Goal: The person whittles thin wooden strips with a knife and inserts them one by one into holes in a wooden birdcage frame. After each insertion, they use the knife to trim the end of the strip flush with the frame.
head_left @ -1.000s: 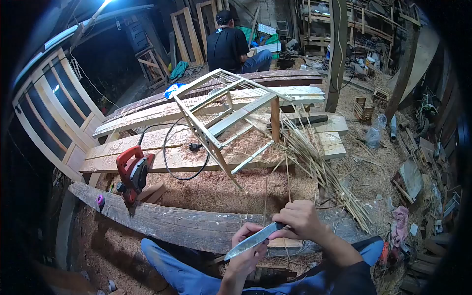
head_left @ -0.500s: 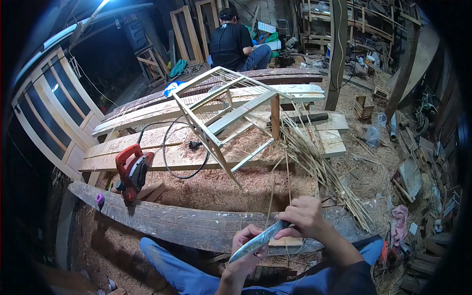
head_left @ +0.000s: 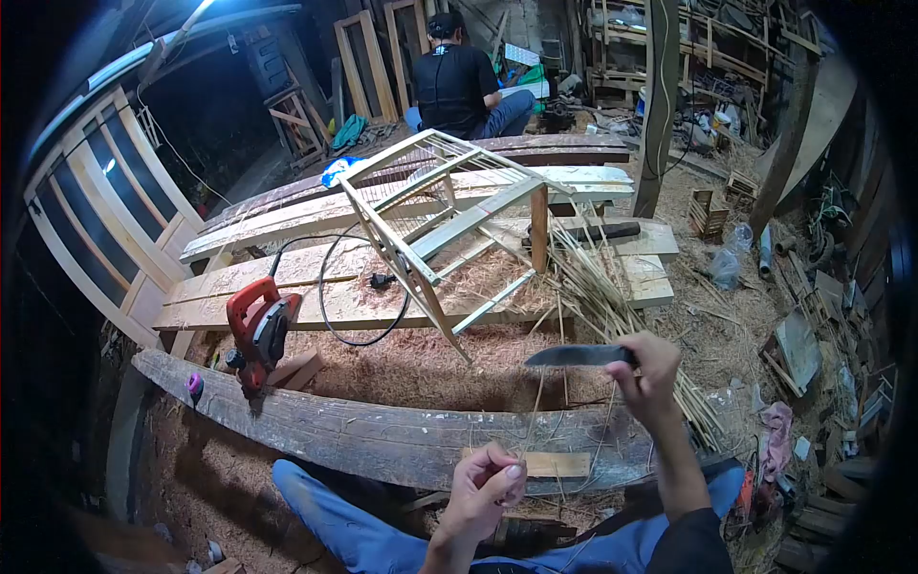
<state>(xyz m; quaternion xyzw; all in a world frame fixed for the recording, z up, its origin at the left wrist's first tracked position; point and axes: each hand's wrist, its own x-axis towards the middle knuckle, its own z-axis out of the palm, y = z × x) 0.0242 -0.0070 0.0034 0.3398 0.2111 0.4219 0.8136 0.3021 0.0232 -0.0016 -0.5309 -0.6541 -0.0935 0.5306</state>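
Observation:
A broad dark knife (head_left: 578, 355) points left above the plank bench, its handle wrapped in the fingers of my right hand (head_left: 650, 373). My left hand (head_left: 486, 490), low over my lap, is closed in a pinch on a thin bamboo strip (head_left: 536, 407) that rises from the fingertips. Just right of that hand, a small wood block (head_left: 553, 465) lies on the weathered plank (head_left: 363, 430). Beyond the knife, a bundle of thin bamboo strips (head_left: 612, 297) leans down across the boards. Behind it stands a wooden frame with thin bars (head_left: 469, 230), tilted on the boards.
A red electric planer (head_left: 258, 330) with a black cable sits at the left, near a purple round item (head_left: 195, 385). Pale boards (head_left: 239, 285) span the middle above wood shavings. Another person (head_left: 459, 86) sits at the back. A post (head_left: 656, 115) rises at the right.
My right hand has lifted the knife up and right, away from my left hand. The blade has turned to nearly level. The left hand remains low, pinching the strip.

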